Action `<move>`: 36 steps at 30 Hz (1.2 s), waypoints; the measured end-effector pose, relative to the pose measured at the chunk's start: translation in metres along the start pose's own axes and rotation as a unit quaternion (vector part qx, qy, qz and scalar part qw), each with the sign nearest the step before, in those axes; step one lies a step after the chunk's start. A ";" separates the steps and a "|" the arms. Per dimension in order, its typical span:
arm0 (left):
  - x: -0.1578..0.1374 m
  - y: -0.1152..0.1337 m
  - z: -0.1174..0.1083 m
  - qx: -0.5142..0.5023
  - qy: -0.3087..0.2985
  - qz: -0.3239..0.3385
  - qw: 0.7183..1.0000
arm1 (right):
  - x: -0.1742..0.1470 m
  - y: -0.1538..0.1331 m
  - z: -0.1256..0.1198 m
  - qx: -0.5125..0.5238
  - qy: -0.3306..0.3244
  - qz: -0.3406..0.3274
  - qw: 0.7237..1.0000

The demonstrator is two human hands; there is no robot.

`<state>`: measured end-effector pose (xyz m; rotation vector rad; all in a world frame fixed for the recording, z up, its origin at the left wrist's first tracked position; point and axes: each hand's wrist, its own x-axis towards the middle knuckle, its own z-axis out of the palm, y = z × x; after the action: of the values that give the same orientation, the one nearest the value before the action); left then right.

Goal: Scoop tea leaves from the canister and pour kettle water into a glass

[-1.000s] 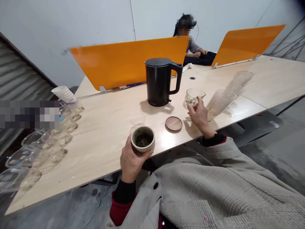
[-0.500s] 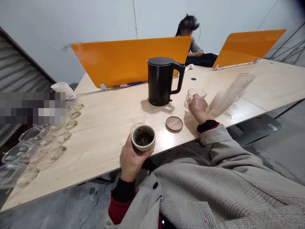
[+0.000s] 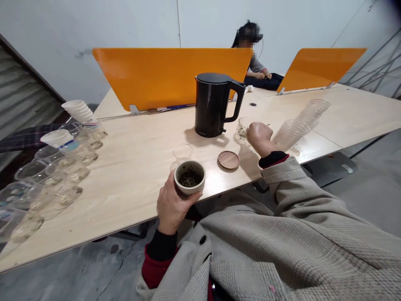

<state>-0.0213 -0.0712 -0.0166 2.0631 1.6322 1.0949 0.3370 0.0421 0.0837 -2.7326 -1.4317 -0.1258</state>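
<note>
My left hand point(image 3: 171, 205) is wrapped round a pale round jar point(image 3: 190, 191) near the table's front edge. Dark dried tea leaves point(image 3: 190, 179) lie inside it. To the right my right hand point(image 3: 260, 137) is closed in a fist beside a clear glass cup point(image 3: 242, 127) with dark specks or print, hiding part of it. A thin dark tip juts out past the fist; what the fingers hold is hidden. Between the hands rests a round wooden lid point(image 3: 229, 160). Behind the jar stands a clear plastic cup point(image 3: 182, 151).
A black kettle point(image 3: 210, 106) stands in the middle, before an orange divider point(image 3: 169, 79). Stacked clear cups point(image 3: 302, 123) lean at right. Several filled plastic cups point(image 3: 67, 163) and stacked paper cups point(image 3: 82, 113) line the left side. A person point(image 3: 258, 69) sits beyond the divider; a plaid sleeve point(image 3: 31, 136) shows at left.
The glass cup shows farther left against my right fist, which has turned slightly. My left hand keeps its hold on the jar. The view has shifted a little, showing more paper cups at left.
</note>
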 end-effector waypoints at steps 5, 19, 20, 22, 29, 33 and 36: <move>0.001 0.002 -0.002 -0.004 -0.009 -0.003 1.000 | -0.022 -0.006 -0.008 0.009 0.002 0.011 1.000; 0.000 0.004 0.001 -0.010 0.004 0.018 1.000 | -0.139 0.007 -0.007 0.429 0.048 -0.359 0.827; 0.000 0.003 0.001 -0.009 0.004 0.018 1.000 | -0.141 0.003 -0.008 0.437 0.041 -0.364 0.822; 0.000 0.004 0.001 -0.008 0.006 0.020 1.000 | -0.142 -0.003 -0.008 0.446 0.021 -0.371 0.814; -0.001 0.006 -0.001 -0.011 0.002 0.014 1.000 | -0.134 -0.002 0.008 0.412 0.038 -0.325 0.850; -0.001 0.004 -0.001 -0.005 0.005 0.015 1.000 | -0.112 0.025 0.017 0.441 0.126 -0.128 0.879; -0.002 0.003 0.000 0.001 0.005 0.014 1.000 | -0.100 0.041 0.024 0.511 0.100 -0.044 0.852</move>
<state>-0.0194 -0.0735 -0.0155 2.0913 1.6135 1.1162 0.3154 -0.0612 0.0502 -1.7161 -1.0836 0.2695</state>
